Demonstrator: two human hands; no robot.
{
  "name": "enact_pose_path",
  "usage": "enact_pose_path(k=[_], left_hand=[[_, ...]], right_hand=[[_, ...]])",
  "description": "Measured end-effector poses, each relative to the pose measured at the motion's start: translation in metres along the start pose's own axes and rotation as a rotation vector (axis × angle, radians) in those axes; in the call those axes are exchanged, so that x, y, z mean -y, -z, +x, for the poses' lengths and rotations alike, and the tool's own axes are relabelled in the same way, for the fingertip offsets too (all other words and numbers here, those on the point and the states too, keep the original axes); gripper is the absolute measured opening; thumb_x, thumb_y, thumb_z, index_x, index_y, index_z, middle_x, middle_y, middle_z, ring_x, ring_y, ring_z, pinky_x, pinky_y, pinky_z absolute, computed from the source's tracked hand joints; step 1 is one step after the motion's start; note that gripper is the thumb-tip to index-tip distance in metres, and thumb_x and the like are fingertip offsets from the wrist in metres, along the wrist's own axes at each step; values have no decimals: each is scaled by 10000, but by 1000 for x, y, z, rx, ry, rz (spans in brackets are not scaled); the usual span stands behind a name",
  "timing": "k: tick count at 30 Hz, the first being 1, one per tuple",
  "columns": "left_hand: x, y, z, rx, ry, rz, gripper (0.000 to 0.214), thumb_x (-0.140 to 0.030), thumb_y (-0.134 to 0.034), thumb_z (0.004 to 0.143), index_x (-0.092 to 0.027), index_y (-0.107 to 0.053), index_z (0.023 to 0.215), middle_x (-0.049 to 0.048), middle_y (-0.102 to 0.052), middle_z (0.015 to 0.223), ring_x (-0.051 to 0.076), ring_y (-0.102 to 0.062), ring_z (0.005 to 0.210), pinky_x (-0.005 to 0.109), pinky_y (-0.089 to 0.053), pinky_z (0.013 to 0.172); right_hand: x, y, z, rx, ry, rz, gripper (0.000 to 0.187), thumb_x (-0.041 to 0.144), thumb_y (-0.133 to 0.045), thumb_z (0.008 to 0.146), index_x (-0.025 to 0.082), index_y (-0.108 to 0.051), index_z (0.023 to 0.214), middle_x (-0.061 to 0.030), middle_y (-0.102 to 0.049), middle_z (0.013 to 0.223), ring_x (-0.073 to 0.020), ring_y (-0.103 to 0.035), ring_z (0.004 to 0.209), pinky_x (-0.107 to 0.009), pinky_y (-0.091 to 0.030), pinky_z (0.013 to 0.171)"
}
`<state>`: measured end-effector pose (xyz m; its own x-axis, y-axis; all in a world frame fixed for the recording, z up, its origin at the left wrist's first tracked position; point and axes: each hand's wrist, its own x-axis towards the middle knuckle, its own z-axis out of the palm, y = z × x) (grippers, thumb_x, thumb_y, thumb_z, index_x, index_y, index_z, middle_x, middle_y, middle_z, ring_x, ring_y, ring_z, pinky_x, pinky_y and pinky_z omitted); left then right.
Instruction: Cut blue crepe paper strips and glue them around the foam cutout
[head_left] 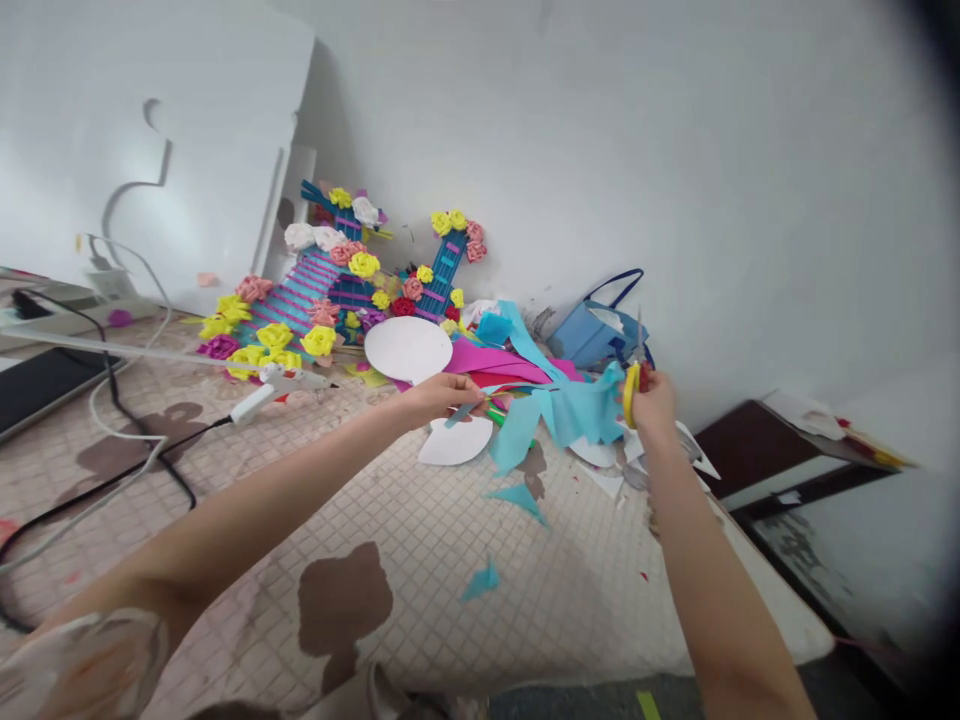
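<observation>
Reaching over the craft pile, my left hand [451,393] pinches a small strip of blue paper [461,413] between thumb and fingers. My right hand [655,403] is closed around scissors [631,392] with yellow handles, their blades pointing up. Light blue crepe paper [592,405] spreads between the two hands, its right end close to the scissors. White paper cutouts lie about: an oval [409,348] behind my left hand and a leaf shape [456,441] below it. Magenta paper [495,360] lies behind. Two blue scraps, one of them a triangle [521,499], rest nearer me.
A white glue gun [274,390] and its cables lie at left, beside a dark flat device [49,385]. Letter shapes decorated with paper flowers [319,285] lean at the wall. A blue bag [592,335] stands behind; a dark cabinet [772,450] is beyond the table's right edge.
</observation>
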<state>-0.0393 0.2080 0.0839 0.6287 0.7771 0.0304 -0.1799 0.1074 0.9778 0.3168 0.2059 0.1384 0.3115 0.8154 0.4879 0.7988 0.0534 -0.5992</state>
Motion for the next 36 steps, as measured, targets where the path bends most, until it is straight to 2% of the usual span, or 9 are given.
enact_pose_path(k=[5,8,15,22,25,27,29,32,36], left_hand=[[9,16,-24,-72,99,149,366,-428,-774,649,-124,-594,744,67,-685,802,118,-599,644,245,-442,581],[15,31,-57,19,154,297,338,-430,-744,676,-125,-601,708,26,-641,633,106,-566,560,226,-426,532],[17,63,-123,88,351,526,278,-426,-674,714,-159,-596,715,-7,-614,608,109,-552,564,205,-414,523],[11,81,-137,-50,359,613,299,-444,-638,720,-153,-575,698,-20,-540,577,98,-498,546,189,-361,502],[6,82,-140,-65,336,659,298,-442,-617,736,-147,-579,708,-15,-535,581,100,-495,552,190,-361,509],[6,82,-141,-60,324,678,295,-439,-610,745,-146,-583,720,-10,-543,591,102,-498,559,191,-366,515],[8,85,-143,-60,318,675,298,-443,-610,748,-146,-587,738,-3,-558,612,107,-509,575,193,-379,525],[16,91,-145,-79,306,628,310,-459,-616,754,-151,-585,766,-1,-565,641,110,-517,592,199,-404,538],[25,101,-147,-83,290,545,309,-460,-626,767,-154,-579,762,-11,-543,640,101,-507,588,200,-414,547]], right_hand=[[-4,-17,-29,69,-25,-101,375,471,-702,636,182,-620,862,-99,-674,765,-263,-633,704,-369,-477,629],[-9,-34,-59,155,-27,-169,435,508,-731,588,198,-613,870,-85,-684,808,-259,-633,723,-368,-472,661],[-24,-74,-102,334,-41,-264,432,537,-702,603,200,-609,857,-56,-676,743,-239,-629,680,-335,-465,626],[-35,-77,-92,337,31,-299,401,398,-665,670,146,-629,980,-132,-673,976,-278,-618,921,-390,-458,831],[-17,-69,-93,270,61,-314,381,416,-600,748,129,-628,999,-177,-646,1016,-314,-590,993,-446,-434,881],[7,-68,-99,281,131,-201,349,432,-537,817,159,-621,1017,-148,-646,1032,-273,-610,954,-416,-457,862],[35,-73,-110,492,219,30,313,436,-518,855,199,-610,1037,-96,-661,1021,-223,-632,890,-385,-481,837],[71,-90,-133,965,343,195,297,419,-570,853,214,-602,1064,-74,-667,1022,-208,-630,920,-368,-483,845],[88,-115,-152,983,459,179,354,371,-626,830,214,-562,1141,-79,-633,1053,-212,-584,989,-372,-449,883]])
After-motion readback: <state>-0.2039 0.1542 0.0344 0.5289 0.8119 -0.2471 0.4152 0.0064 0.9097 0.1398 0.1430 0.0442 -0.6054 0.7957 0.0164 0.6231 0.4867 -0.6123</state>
